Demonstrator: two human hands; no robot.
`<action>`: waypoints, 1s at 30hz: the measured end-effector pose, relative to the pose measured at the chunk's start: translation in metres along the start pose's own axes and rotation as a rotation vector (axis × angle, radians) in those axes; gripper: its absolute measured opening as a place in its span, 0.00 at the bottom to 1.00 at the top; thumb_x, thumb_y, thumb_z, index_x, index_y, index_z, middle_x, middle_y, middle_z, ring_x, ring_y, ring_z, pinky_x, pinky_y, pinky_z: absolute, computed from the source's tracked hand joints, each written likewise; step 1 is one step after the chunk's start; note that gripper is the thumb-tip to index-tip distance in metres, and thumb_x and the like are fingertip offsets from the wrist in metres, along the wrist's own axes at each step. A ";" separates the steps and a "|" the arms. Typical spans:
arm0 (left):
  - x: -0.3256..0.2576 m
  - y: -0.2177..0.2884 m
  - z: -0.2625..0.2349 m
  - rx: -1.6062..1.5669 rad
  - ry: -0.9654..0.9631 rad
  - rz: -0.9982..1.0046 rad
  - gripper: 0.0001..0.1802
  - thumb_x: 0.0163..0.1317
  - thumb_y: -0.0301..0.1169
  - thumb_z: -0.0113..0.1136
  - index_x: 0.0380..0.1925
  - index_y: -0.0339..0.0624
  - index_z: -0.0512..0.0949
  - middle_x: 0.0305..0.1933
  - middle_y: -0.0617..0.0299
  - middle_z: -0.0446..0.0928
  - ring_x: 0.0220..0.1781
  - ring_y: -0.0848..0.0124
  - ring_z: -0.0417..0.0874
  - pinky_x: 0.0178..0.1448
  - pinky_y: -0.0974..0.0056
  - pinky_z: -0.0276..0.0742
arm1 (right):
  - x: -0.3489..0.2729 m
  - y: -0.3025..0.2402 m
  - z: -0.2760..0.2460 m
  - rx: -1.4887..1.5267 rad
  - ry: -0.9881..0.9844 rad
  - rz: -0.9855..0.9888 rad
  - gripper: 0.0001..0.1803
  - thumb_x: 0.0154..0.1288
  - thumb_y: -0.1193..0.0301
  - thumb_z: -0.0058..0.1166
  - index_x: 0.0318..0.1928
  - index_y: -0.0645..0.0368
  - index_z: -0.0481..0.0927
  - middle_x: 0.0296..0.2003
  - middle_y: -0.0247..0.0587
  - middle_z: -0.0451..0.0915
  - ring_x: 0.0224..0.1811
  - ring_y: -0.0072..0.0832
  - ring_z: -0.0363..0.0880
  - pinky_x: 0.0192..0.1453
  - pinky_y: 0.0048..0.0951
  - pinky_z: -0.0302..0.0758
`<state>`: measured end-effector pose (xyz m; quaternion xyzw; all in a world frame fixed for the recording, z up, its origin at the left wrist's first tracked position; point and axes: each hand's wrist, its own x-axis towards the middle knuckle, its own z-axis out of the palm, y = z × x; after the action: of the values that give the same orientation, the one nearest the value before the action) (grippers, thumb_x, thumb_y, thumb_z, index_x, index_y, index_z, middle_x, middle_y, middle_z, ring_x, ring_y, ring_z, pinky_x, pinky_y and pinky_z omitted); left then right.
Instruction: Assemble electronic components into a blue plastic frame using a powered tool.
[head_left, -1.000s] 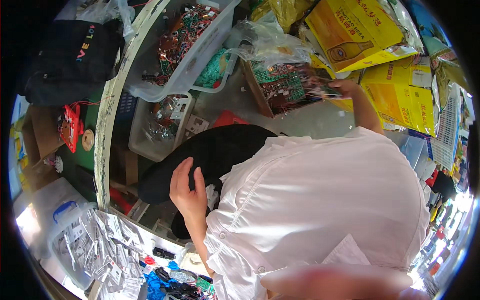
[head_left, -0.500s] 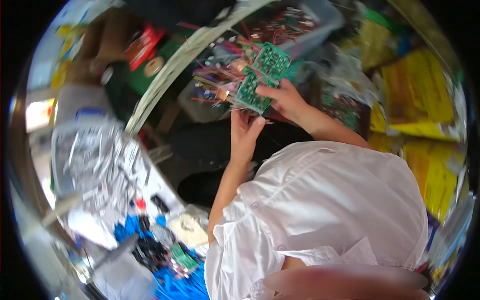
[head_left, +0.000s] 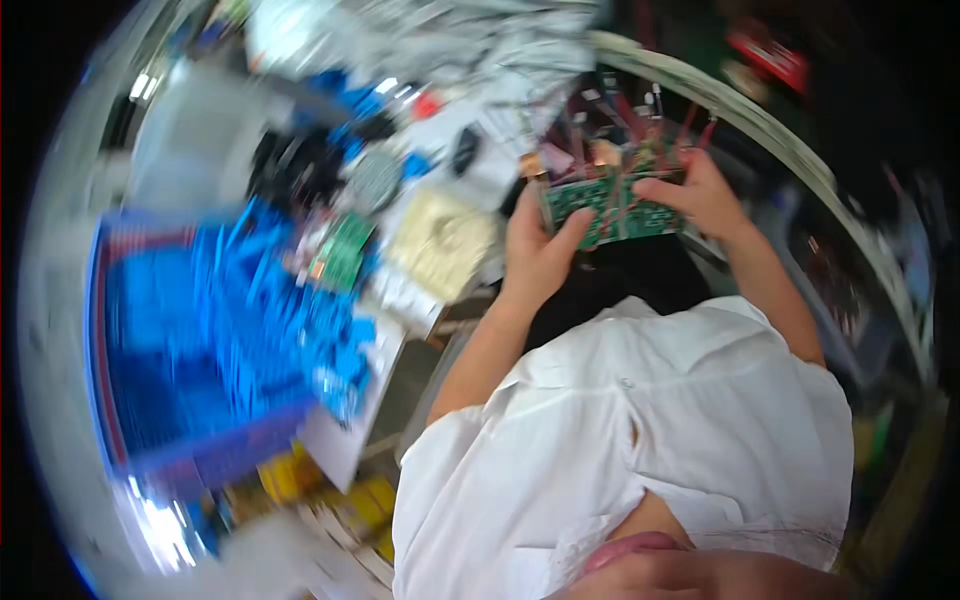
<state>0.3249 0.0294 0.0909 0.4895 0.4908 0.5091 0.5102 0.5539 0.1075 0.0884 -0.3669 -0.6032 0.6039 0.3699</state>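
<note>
Cluttered blurred workbench behind, both hands' fingers closed around green circuit boards.

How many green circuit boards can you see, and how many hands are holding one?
Green circuit board held in the hands: 1
Green circuit board lying on the bench: 1
Hands holding a board: 2, the left hand and the right hand
Total: 4

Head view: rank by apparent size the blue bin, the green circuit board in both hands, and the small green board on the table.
1. blue bin, by far the largest
2. green circuit board, held by left hand and right hand
3. small green board, though motion blur makes this close
</note>
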 end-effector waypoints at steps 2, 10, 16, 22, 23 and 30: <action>-0.011 0.008 -0.032 0.021 0.187 0.093 0.15 0.65 0.25 0.64 0.49 0.35 0.72 0.45 0.59 0.82 0.45 0.75 0.81 0.50 0.67 0.76 | 0.034 -0.015 0.045 0.115 -0.137 -0.031 0.15 0.63 0.72 0.67 0.48 0.65 0.84 0.40 0.35 0.87 0.42 0.18 0.82 0.50 0.24 0.78; -0.064 0.060 -0.129 0.209 0.731 0.238 0.15 0.64 0.23 0.63 0.49 0.32 0.73 0.43 0.55 0.83 0.42 0.72 0.83 0.45 0.66 0.78 | 0.109 -0.065 0.190 -0.042 -0.408 -0.156 0.14 0.61 0.70 0.67 0.45 0.65 0.85 0.32 0.37 0.87 0.34 0.18 0.82 0.42 0.26 0.77; -0.072 0.036 -0.230 0.350 0.990 0.103 0.16 0.62 0.27 0.65 0.48 0.33 0.76 0.41 0.56 0.84 0.37 0.72 0.84 0.40 0.64 0.80 | 0.185 -0.029 0.308 -0.178 -0.528 -0.313 0.19 0.58 0.63 0.69 0.45 0.63 0.85 0.29 0.40 0.86 0.32 0.23 0.81 0.40 0.31 0.76; -0.057 0.007 -0.347 0.538 1.032 -0.199 0.23 0.59 0.39 0.68 0.45 0.33 0.75 0.40 0.46 0.83 0.39 0.54 0.87 0.45 0.53 0.82 | 0.279 0.029 0.391 -0.040 -0.688 -0.110 0.31 0.56 0.58 0.71 0.53 0.67 0.80 0.43 0.46 0.85 0.43 0.29 0.84 0.53 0.31 0.77; -0.054 -0.005 -0.362 0.759 1.010 -0.257 0.25 0.58 0.43 0.68 0.45 0.32 0.75 0.41 0.43 0.83 0.40 0.49 0.87 0.46 0.51 0.82 | 0.288 0.036 0.397 -0.156 -0.625 -0.155 0.35 0.53 0.55 0.73 0.53 0.69 0.80 0.45 0.51 0.85 0.44 0.34 0.85 0.55 0.32 0.78; -0.048 0.007 -0.334 1.464 1.162 -0.310 0.35 0.53 0.50 0.70 0.50 0.31 0.74 0.51 0.41 0.76 0.54 0.43 0.77 0.56 0.45 0.77 | 0.277 0.017 0.395 -0.932 -0.382 -0.435 0.42 0.53 0.48 0.70 0.58 0.67 0.72 0.52 0.59 0.79 0.56 0.52 0.78 0.59 0.47 0.76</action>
<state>-0.0094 -0.0187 0.0845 0.2873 0.9250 0.1650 -0.1860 0.0760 0.1735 0.0732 -0.2424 -0.9253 0.2381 0.1684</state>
